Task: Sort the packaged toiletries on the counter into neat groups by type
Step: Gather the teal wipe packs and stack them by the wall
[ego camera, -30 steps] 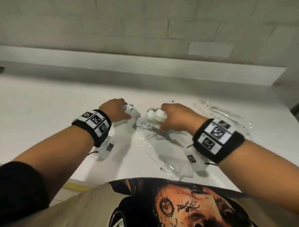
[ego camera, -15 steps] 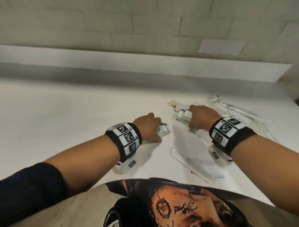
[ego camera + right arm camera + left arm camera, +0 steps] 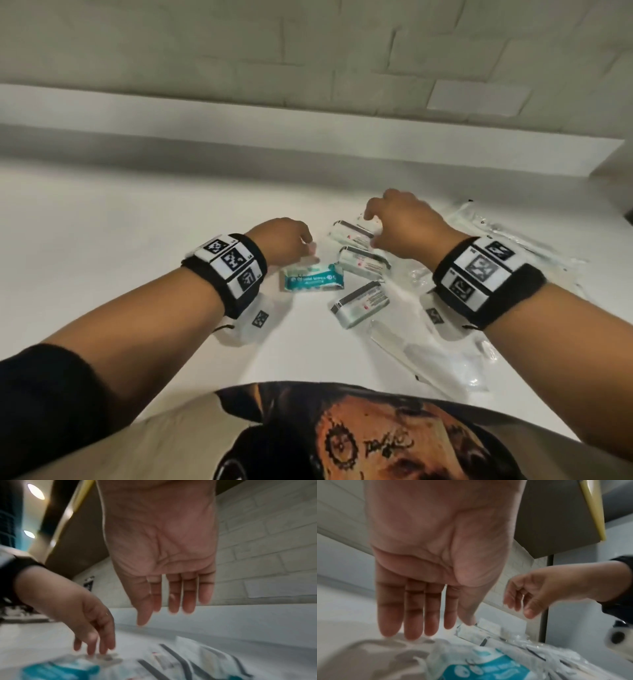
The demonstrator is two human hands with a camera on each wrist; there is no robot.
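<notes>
A teal wipes packet (image 3: 311, 279) lies flat on the white counter (image 3: 120, 246). Right of it lie three white packets with a dark stripe, one far (image 3: 352, 234), one in the middle (image 3: 363, 263) and one near (image 3: 359, 303). My left hand (image 3: 291, 240) hovers just behind the teal packet (image 3: 488, 669), fingers (image 3: 414, 622) straight and holding nothing. My right hand (image 3: 397, 224) hovers over the far white packet, also empty, with its fingers (image 3: 175, 599) straight above the striped packets (image 3: 171, 661). The teal packet (image 3: 60, 669) shows low in the right wrist view.
Clear plastic packets lie at the right (image 3: 513, 246) and near the counter's front edge (image 3: 428, 356). A raised ledge (image 3: 308, 137) and a tiled wall (image 3: 308, 51) close the back. A cabinet (image 3: 556, 520) hangs above.
Both hands gripped small white packets before; now they have let go and opened. The packets lie spread on the counter beside the teal packet.
</notes>
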